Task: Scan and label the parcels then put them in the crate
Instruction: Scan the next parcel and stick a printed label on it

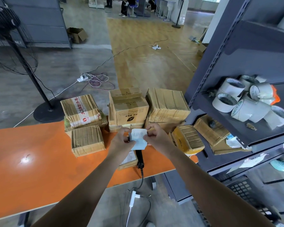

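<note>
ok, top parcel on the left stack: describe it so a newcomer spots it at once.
Start at the orange table and the brown parcels piled along its far edge. Take the leftmost stack, nearest the floor fan's base. Its top parcel lies tilted and is the only one crossed by a white tape strip with red characters.

Orange tabletop (31,153) in the foreground. Left: black standing fan (8,33) on a round base. Right: grey metal shelving (236,63) bearing clustered white tape rolls (246,102), with a teal shoe (282,166) on a lower shelf. Floor beyond: two white power strips (82,78) with trailing cables, and an open cardboard box (77,35).
</note>
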Demonstrator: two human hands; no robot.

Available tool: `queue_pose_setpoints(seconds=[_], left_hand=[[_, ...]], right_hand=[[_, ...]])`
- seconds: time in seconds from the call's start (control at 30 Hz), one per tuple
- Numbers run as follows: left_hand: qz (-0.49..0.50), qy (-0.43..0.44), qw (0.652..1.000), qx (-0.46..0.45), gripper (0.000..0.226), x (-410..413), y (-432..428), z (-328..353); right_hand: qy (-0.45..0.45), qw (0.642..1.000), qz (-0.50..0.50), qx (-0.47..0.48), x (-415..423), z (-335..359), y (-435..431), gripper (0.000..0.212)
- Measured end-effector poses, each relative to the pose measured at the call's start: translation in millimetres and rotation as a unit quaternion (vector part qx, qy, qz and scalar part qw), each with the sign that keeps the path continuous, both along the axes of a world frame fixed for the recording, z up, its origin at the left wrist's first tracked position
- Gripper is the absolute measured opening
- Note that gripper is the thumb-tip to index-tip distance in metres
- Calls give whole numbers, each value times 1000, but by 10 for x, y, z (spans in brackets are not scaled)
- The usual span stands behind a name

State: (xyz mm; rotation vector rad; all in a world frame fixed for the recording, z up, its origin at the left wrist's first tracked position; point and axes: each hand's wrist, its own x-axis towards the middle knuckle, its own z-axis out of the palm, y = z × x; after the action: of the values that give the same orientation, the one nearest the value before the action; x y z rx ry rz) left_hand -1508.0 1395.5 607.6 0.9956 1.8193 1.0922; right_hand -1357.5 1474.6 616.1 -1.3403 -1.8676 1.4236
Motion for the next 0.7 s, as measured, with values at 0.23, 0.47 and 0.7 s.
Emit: queue_pose_setpoints(seconds=[0.23, 0.47, 0.7], left_hand=[[25, -7, 1000, -3, 6, 44, 29, 28], [52, -8, 999, -7, 8, 91, 92, 8], [61, 6, 998, -29, 19, 158, 177, -13]], right_hand=[[2, 1000, 2, 8, 51, 22, -27, 54], [-15, 1000, 12, 12, 95, 2, -11, 67], [-101, 992, -7, 75, 100, -98, 14, 52]])
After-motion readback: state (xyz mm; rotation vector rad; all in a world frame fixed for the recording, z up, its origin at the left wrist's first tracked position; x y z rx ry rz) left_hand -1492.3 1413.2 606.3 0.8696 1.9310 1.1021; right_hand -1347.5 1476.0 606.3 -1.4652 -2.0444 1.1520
